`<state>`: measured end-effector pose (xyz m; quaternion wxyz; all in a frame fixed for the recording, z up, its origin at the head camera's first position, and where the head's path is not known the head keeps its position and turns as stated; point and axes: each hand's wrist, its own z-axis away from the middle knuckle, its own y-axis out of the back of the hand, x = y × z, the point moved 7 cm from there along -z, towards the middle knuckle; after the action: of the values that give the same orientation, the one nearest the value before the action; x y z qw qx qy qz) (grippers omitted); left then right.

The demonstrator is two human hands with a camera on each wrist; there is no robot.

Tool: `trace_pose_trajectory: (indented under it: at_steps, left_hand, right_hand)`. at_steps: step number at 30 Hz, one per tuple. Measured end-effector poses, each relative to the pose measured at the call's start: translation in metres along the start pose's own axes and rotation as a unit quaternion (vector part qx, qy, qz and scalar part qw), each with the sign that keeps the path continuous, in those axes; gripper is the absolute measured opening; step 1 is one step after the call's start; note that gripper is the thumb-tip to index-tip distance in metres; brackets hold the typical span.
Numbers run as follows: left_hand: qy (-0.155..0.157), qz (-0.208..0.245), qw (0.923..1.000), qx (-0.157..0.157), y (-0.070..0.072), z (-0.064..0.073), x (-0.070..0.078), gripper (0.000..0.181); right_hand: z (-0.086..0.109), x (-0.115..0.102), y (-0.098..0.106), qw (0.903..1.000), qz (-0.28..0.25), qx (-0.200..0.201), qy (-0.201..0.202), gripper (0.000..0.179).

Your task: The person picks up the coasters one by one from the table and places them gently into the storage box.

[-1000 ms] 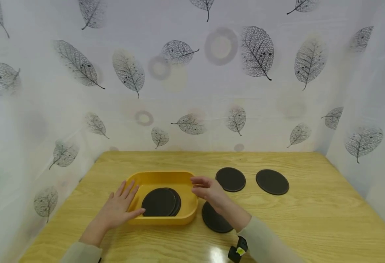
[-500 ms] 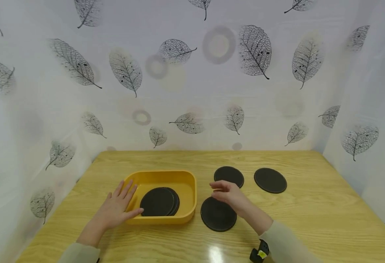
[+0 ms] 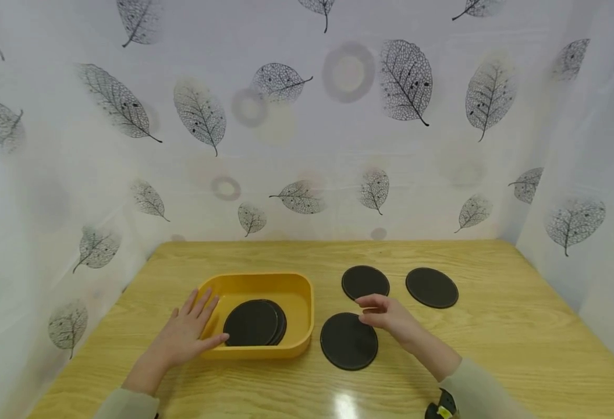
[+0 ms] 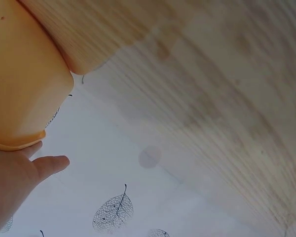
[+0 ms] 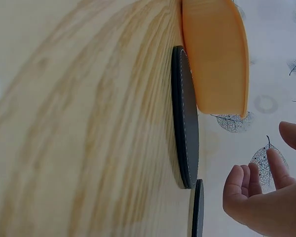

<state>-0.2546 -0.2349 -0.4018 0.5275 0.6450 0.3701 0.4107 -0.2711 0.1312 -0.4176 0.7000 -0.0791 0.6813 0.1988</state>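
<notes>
My left hand (image 3: pixel 183 334) rests on the left end of a yellow plastic tray (image 3: pixel 307 337), fingers spread over the rim and thumb along the front edge. Several round black coasters (image 3: pixel 251 323) lie overlapped inside the tray. To the tray's right, a black coaster (image 3: pixel 348 343) lies flat on the table; in the right wrist view this coaster (image 5: pixel 188 118) looks layered, like more than one stacked. Just right of it hovers my right hand (image 3: pixel 396 320), fingers loosely bent and holding nothing. Behind are two more black coasters, one (image 3: pixel 365 280) nearer the tray and another (image 3: pixel 432 287) farther right.
A wood-grain table (image 3: pixel 506 349) carries everything. White curtain (image 3: pixel 327 139) printed with leaves hangs behind it and along both sides. A small black device (image 3: pixel 441 407) sits at my right wrist.
My right hand has moved from the tray's right rim rightward past the near coaster, uncovering that coaster. My left hand has stayed on the tray.
</notes>
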Motion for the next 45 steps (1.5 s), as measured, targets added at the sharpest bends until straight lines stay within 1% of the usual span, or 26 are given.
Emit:
trace_pose_trajectory:
  at_steps: [8, 13, 18, 22, 24, 29, 31, 33, 35, 38, 43, 45]
  left_hand:
    - [0.000, -0.004, 1.0000, 0.007, -0.001, -0.001, -0.002, 0.084]
    - [-0.002, -0.005, 1.0000, 0.006, -0.001, -0.001, -0.002, 0.084]
    - [0.000, -0.003, 1.0000, 0.003, 0.001, 0.000, -0.001, 0.084]
    - [-0.002, -0.002, 1.0000, 0.008, 0.004, 0.001, 0.002, 0.083]
    - [-0.001, -0.002, 1.0000, 0.009, 0.005, 0.001, 0.002, 0.083]
    - [0.000, 0.000, 1.0000, 0.006, 0.005, 0.001, 0.003, 0.083]
    - [-0.001, 0.001, 1.0000, 0.006, 0.004, 0.001, 0.003, 0.083]
    - [-0.005, 0.003, 0.9999, 0.011, 0.004, 0.001, 0.003, 0.083]
    - [-0.010, 0.002, 0.9998, 0.016, 0.003, 0.001, 0.003, 0.082]
    - [-0.013, 0.003, 0.9996, 0.024, 0.004, 0.001, 0.004, 0.082]
    - [-0.006, -0.002, 0.9999, 0.013, 0.003, 0.001, 0.004, 0.083]
    - [-0.003, -0.007, 1.0000, 0.005, 0.003, 0.001, 0.004, 0.083]
  right_hand:
    - [-0.003, 0.000, 0.002, 0.9998, 0.019, 0.004, -0.004, 0.051]
    - [-0.007, 0.003, 0.003, 0.9991, 0.041, -0.007, -0.005, 0.051]
    - [-0.010, 0.004, -0.001, 0.9959, 0.085, -0.029, -0.009, 0.049]
    - [-0.013, 0.004, -0.006, 0.9908, 0.128, -0.043, 0.002, 0.049]
    - [-0.014, 0.004, -0.009, 0.9860, 0.158, -0.050, 0.014, 0.050]
    - [-0.016, 0.003, -0.016, 0.9670, 0.239, -0.073, 0.052, 0.051]
    - [-0.016, 0.003, -0.018, 0.9605, 0.259, -0.079, 0.065, 0.051]
    - [-0.016, 0.003, -0.019, 0.9553, 0.275, -0.081, 0.074, 0.051]
    - [-0.016, 0.003, -0.020, 0.9479, 0.296, -0.084, 0.084, 0.051]
    - [-0.016, 0.003, -0.022, 0.9371, 0.324, -0.090, 0.093, 0.053]
    - [-0.015, 0.003, -0.026, 0.9200, 0.366, -0.097, 0.101, 0.054]
    - [-0.014, 0.004, -0.027, 0.9136, 0.383, -0.097, 0.094, 0.054]
